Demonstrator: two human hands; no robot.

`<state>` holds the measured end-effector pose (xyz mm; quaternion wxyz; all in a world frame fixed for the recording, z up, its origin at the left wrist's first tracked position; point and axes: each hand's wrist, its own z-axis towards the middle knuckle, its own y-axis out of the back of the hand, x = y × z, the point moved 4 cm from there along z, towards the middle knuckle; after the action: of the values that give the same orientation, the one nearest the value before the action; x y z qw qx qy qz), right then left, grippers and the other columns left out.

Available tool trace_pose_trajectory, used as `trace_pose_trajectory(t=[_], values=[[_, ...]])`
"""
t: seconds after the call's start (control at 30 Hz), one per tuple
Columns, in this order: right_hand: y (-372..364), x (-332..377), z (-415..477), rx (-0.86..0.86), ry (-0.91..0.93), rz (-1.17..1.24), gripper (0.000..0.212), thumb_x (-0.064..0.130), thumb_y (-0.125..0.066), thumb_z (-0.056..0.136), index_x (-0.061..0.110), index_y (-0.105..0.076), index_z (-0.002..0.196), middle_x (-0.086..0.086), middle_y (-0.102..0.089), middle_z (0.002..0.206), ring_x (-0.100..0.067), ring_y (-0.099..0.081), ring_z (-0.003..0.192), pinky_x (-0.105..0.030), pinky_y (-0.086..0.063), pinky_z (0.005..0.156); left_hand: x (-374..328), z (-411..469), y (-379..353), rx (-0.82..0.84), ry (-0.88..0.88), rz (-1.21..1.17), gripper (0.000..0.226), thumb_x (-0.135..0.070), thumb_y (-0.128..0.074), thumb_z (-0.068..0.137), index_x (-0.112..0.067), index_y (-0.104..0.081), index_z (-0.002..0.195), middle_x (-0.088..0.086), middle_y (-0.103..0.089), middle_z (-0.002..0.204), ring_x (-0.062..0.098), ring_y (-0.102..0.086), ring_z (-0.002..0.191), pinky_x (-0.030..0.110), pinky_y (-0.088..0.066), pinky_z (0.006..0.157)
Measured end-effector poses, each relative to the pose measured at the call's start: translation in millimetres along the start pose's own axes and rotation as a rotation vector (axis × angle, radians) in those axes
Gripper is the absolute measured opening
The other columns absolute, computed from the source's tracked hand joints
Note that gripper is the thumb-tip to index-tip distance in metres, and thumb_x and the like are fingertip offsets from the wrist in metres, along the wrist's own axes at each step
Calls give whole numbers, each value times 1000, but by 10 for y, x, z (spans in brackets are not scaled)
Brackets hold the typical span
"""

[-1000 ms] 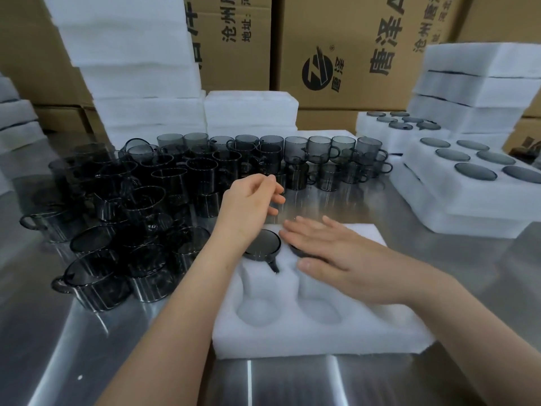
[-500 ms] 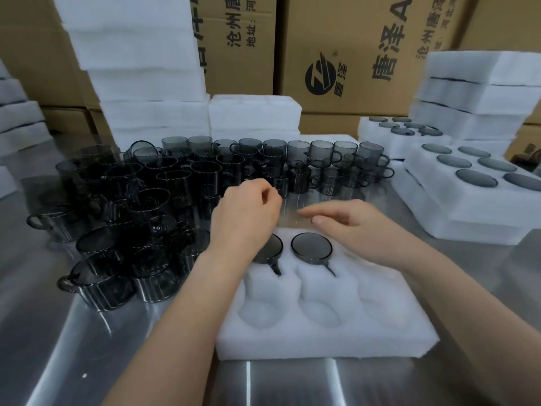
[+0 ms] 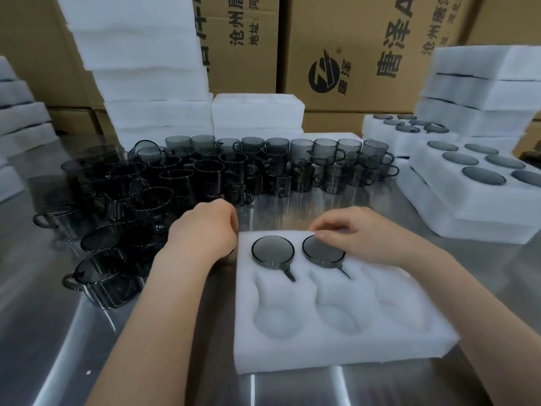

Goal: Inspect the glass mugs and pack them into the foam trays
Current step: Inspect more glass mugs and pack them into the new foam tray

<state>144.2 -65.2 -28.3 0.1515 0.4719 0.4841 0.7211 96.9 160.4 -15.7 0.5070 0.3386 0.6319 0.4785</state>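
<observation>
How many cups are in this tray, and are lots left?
The foam tray holds a left mug and a right mug; filled trays lie at right. The left hand and right hand carry no mug. The tray's near pockets are empty; many loose mugs wait.

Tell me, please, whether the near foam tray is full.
Partly filled: left mug and right mug fill far pockets of the foam tray; near pockets are empty.

- looks like a packing warehouse, tbh
- printed cardboard cartons (image 3: 336,54) stacked along the back
- piles of white foam trays (image 3: 140,54) everywhere
- dozens of smoky glass mugs (image 3: 175,177) on a steel counter (image 3: 58,332)
</observation>
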Motion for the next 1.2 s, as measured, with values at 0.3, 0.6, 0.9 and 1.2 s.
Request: trace_pose_trajectory(t=[0.3, 0.6, 0.9, 1.2], values=[[-3, 26, -16, -11, 7, -5, 18, 32, -60, 94, 49, -62, 86, 25, -68, 98, 12, -59, 96, -14, -44, 88, -37, 93, -38, -96, -70, -172, 35, 4, -52, 78, -29, -62, 71, 5, -64, 95, 26, -63, 86, 40, -59, 76], [-50, 98, 49, -86, 3, -5, 21, 24, -63, 92, 32, -69, 111, 14, -69, 101, 1, -61, 95, -19, -47, 89, -266, 6, 205, -691, -501, -575, 26, 12, -61, 81, -12, -67, 87, -5, -63, 98, 6, -57, 82, 13, -46, 81], [83, 115, 195, -146, -127, 1250, 39, 40, -50, 98, 17, -52, 130, -16, -71, 113, -30, -70, 102, -39, -58, 82, -515, -102, 75, -481, -865, -855, 35, 20, -55, 80, -14, -62, 84, 7, -56, 124, 17, -63, 108, 45, -54, 92], [90, 161, 202, -137, -24, 1345, 37, 12, -56, 95, 2, -58, 130, -19, -65, 122, -28, -66, 104, -40, -58, 86, -537, 57, 67, -262, -572, -966, 74, 15, -50, 82, -35, -47, 136, -9, -48, 137, 8, -50, 127, 24, -43, 103]])
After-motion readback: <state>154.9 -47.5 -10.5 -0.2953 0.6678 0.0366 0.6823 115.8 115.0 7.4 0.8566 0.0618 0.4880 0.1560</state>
